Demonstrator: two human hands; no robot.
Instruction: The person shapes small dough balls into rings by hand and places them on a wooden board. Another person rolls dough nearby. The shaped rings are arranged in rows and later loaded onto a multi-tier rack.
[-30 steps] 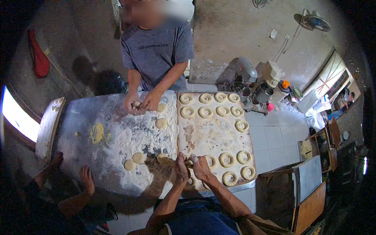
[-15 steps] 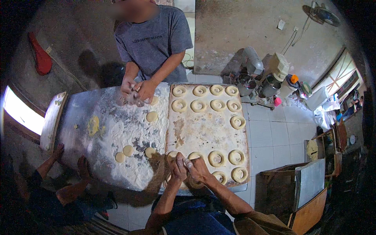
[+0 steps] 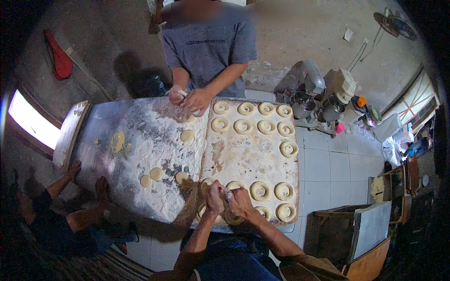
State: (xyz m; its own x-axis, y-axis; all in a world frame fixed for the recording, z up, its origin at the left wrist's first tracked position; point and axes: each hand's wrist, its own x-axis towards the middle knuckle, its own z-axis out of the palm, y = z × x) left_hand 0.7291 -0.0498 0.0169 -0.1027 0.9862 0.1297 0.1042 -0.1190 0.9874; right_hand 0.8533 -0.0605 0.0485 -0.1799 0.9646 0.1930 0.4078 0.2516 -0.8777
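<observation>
My left hand (image 3: 215,198) and my right hand (image 3: 240,202) meet over the near part of a floured tray (image 3: 243,159), fingers curled and closed toward each other. A small pale bit shows between them; whether it is dough or a floury fingertip I cannot tell, since the hands cover what they hold. Around them lie pale dough rings, among them one ring (image 3: 259,191) just right of my right hand. Others sit partly hidden under my hands and wrists. More rings, such as this ring (image 3: 243,126), line the tray's far side. Left of my hands is a flat dough disc (image 3: 182,177).
Across the floured metal table (image 3: 101,140), a person in a grey shirt (image 3: 211,56) works something in both hands. At the left, another person's hands (image 3: 101,187) rest on the table edge. Several dough discs (image 3: 156,173) lie on the flour. Machines and pots (image 3: 303,104) stand behind right.
The view has shifted slightly, so the far person appears further right. That person's hands have changed position. My own hands remain together over the tray, with the fingers shifted slightly.
</observation>
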